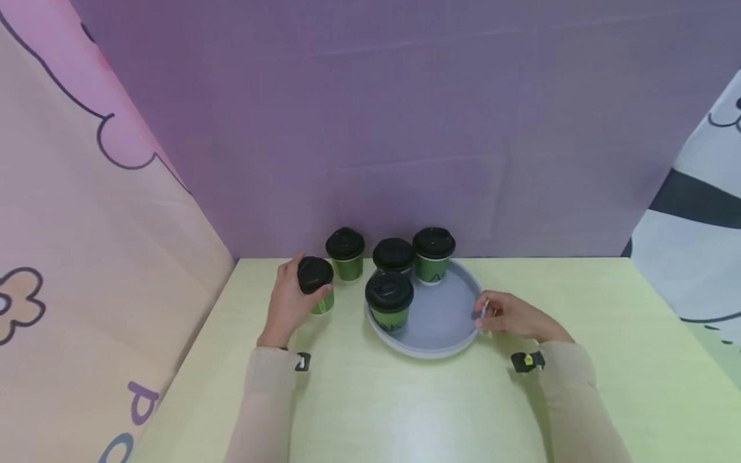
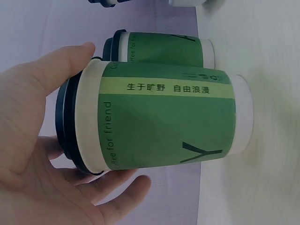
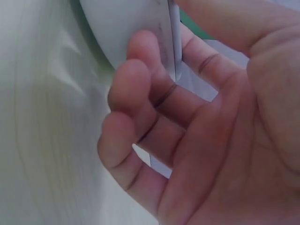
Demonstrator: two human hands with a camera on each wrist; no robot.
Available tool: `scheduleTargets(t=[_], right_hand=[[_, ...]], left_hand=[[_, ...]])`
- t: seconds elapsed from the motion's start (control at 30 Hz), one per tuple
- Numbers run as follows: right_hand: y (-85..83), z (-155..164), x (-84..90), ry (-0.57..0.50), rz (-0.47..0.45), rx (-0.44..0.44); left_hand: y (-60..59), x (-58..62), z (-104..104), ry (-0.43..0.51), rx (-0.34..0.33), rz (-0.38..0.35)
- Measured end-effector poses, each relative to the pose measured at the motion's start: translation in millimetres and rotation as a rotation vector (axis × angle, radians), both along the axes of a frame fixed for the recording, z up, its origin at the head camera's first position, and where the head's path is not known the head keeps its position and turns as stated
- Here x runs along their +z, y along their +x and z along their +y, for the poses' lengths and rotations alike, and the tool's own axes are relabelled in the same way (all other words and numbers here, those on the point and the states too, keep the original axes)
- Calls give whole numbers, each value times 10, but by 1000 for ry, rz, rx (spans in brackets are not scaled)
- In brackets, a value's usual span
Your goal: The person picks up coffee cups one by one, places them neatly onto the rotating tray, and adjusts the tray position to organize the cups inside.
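My left hand (image 1: 288,302) grips a green paper coffee cup (image 2: 164,122) by its black lid (image 1: 315,274), thumb on one side and fingers on the other. The cup stands upright, left of the round grey tray (image 1: 442,315). With my right hand (image 1: 512,315) I pinch the tray's right rim; in the right wrist view the curled fingers (image 3: 129,86) lie against its outer wall (image 3: 126,28). Three similar lidded cups are on the tray: one at the front left (image 1: 390,302), one behind it (image 1: 393,255), one at the back (image 1: 434,257).
Another lidded green cup (image 1: 346,257) stands on the pale yellow table (image 1: 399,411), just behind and right of the held one. A purple backdrop (image 1: 370,128) rises at the table's far edge, with printed cloth sheets on the left (image 1: 87,225) and right (image 1: 700,257).
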State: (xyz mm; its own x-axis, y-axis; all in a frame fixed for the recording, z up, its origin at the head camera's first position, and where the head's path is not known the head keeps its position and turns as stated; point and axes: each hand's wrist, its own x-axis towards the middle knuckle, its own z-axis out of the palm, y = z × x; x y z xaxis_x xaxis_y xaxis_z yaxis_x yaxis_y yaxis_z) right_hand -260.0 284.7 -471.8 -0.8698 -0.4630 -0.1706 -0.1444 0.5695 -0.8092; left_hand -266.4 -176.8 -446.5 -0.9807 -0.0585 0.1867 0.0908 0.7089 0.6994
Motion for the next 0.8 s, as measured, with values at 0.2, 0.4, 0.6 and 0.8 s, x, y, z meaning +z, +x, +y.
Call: scheduleTargets(t=[0.2,0.4,0.6,0.8], right_hand=[[8,-50,22,68,22,31],[32,-89,24,104,40,46],[98,-142,84,81,20,81],[96,-128,142,118,52,39]], left_hand=[[14,-25,-21,-5,3,-18],[23,-42,-24,-5,2,-21],[19,-31,-22,-12,3,-26],[13,-6,-10,-10,-2,-25]])
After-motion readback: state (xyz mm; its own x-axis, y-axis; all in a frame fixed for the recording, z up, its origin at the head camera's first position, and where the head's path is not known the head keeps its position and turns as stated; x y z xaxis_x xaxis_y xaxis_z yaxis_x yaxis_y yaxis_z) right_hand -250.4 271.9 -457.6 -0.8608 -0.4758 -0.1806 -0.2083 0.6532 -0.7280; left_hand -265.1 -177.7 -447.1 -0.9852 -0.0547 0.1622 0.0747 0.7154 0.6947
